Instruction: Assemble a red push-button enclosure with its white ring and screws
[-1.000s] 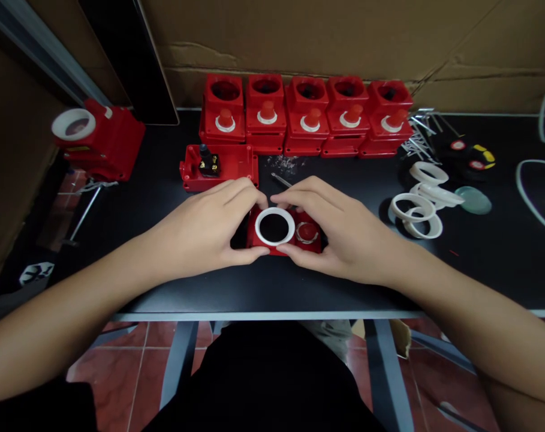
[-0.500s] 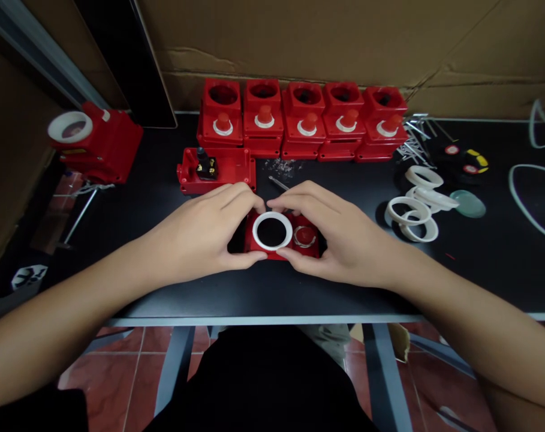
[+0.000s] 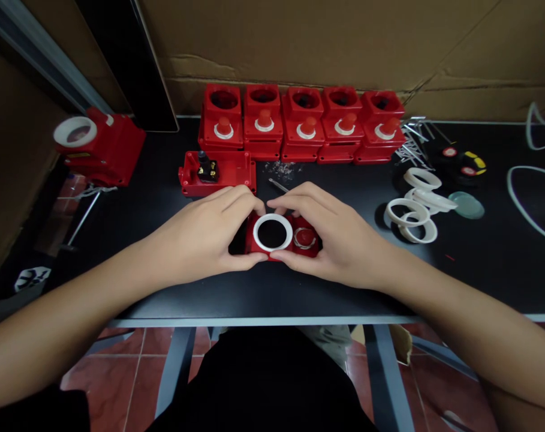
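Observation:
On the near middle of the table, a red plastic housing point(image 3: 249, 243) lies between my hands with a white ring point(image 3: 256, 233) set round its dark opening. To the ring's right, a red button point(image 3: 305, 238) with a pale collar shows on the same housing. My left hand point(image 3: 211, 233) is closed on the left side, thumb at the front edge and fingers behind. From the right, my right hand point(image 3: 337, 235) holds it likewise, its thumb tip pressed near the ring's front rim. The fingertips behind the housing are partly hidden.
Several assembled red boxes point(image 3: 262, 141) stand along the cardboard wall. An open red base point(image 3: 234, 174) with a black switch and a screwdriver point(image 3: 279, 185) lie behind my hands. Loose white rings point(image 3: 427, 231), clear discs point(image 3: 466, 205) and metal rods point(image 3: 411, 147) lie right; another red box point(image 3: 123, 144) left.
My right thumb has slid slightly left along the ring's front rim. Both hands stay round the housing, and the view has shifted a little.

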`<state>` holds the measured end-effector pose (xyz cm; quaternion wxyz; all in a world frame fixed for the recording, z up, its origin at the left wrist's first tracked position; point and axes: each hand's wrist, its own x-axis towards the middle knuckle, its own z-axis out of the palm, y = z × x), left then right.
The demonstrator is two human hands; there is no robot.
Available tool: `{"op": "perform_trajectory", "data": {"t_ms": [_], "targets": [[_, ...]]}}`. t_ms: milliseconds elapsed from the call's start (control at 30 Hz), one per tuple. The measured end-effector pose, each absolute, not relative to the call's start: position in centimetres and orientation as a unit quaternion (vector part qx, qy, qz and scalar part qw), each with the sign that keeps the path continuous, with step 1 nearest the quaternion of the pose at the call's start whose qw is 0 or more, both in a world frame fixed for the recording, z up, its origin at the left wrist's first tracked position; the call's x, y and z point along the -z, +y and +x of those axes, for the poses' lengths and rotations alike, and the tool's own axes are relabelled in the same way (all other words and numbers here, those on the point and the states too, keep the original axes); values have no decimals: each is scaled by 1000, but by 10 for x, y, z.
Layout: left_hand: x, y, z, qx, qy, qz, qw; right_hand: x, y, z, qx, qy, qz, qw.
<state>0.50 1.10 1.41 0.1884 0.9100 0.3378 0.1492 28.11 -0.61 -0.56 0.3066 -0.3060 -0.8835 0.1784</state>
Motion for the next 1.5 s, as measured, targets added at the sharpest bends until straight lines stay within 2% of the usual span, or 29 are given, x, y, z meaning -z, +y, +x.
{"op": "perform_trajectory", "data": {"t_ms": [600, 1033, 1500], "targets": [[-17, 10, 5, -147, 345, 905, 202, 6, -3, 283, -194, -884, -299, 301], [-16, 9, 5, -143, 340, 912, 182, 4, -6, 281, -141, -896, -284, 309], [-17, 9, 5, -143, 339, 913, 175, 4, -6, 280, -151, -893, -293, 308]]}}
